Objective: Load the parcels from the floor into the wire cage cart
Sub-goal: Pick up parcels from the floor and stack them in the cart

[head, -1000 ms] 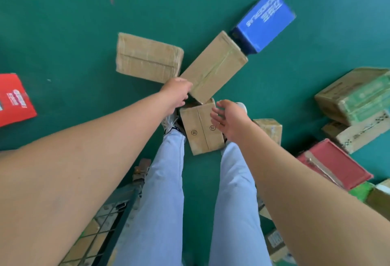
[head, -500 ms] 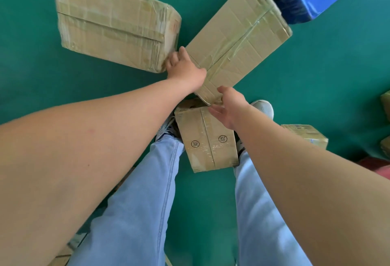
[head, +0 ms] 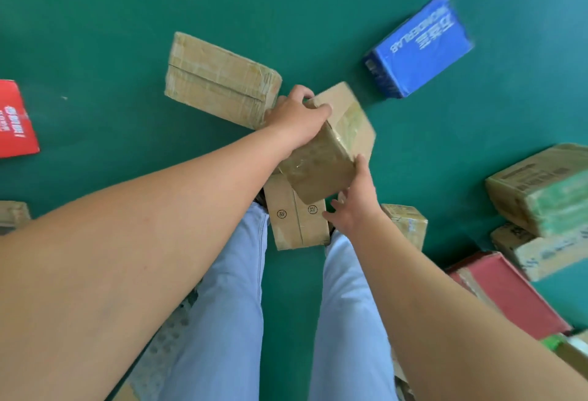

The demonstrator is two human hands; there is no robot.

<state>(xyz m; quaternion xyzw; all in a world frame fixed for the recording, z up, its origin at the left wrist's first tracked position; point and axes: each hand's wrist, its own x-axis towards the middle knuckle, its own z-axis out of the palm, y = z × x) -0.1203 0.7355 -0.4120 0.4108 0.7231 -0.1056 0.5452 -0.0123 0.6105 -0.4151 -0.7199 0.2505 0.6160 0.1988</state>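
— How far along was the loading, going from the left?

— Not far, by my reading. At the left edge a red parcel (head: 16, 120) lay flat on the green floor (head: 95, 18), with the corner of a brown box (head: 12, 216) below it, both untouched. Next came a long taped carton (head: 219, 82), also on the floor.

— And the hands?

— The left hand (head: 296, 117) had its fingers curled over the top edge of a brown tape-wrapped parcel (head: 331, 149), gripping it. That parcel was tilted, its upper end blurred, and I judged it to be lifted clear of the floor, above a stamped carton (head: 292, 225) lying between the person's feet. The right hand (head: 353, 203) was at the parcel's lower right corner, thumb against its side and fingers spread under it, supporting more than clasping.

— What remained further right?

— Plenty: a small box (head: 407, 225) behind the right forearm, a blue parcel (head: 420, 47) well apart at the top, then a stack of brown cartons (head: 541, 197) and a red flat box (head: 509, 292) at the right edge.

— And the cart?

— Only a bit of mesh showed low down, too blurred to say what it held. One parcel in hand, the rest still to go.
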